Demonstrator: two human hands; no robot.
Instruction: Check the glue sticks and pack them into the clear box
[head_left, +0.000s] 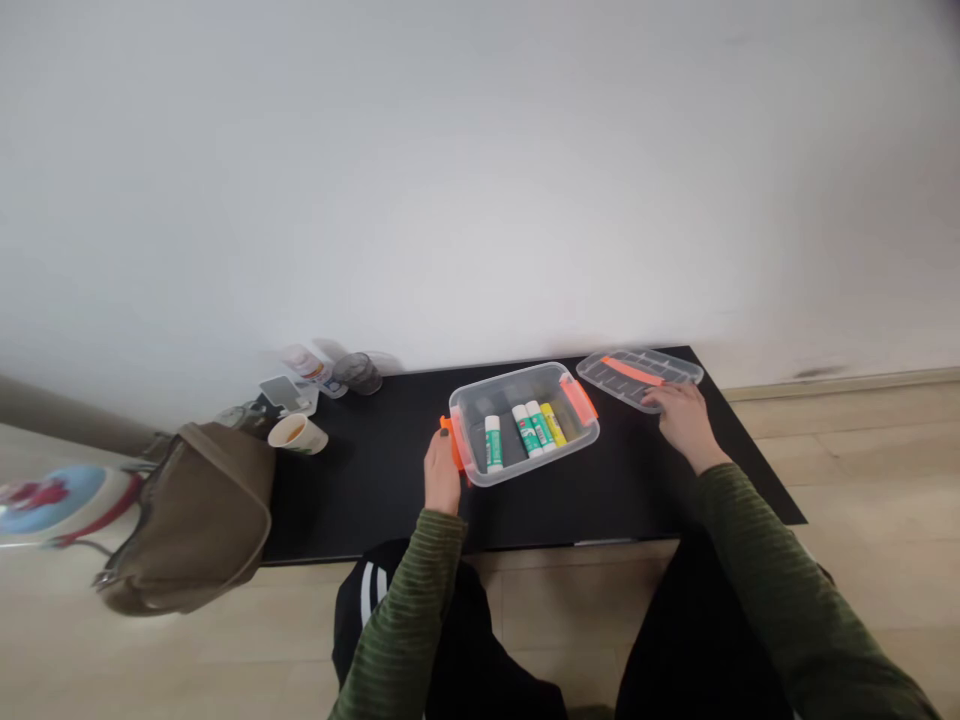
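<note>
A clear plastic box (517,474) with orange latches sits uncovered on the black table. Inside it lie green-and-white glue sticks (493,444) and a yellow one (553,425). My left hand (441,475) grips the box at its left end, its fingers closed by the orange latch. To the right, the clear lid (592,371) with an orange handle strip (631,371) rests at the table's back right corner. My right hand (686,422) is closed on the lid's near right edge, with the fingertips partly hidden.
A paper cup (311,437) holding an orange-brown drink stands left on the black table (360,490). Behind it are a dark glass (358,374), a white bottle (307,364) and a white-framed item (281,393). A brown bag (202,520) borders the left end; the wall runs along the back.
</note>
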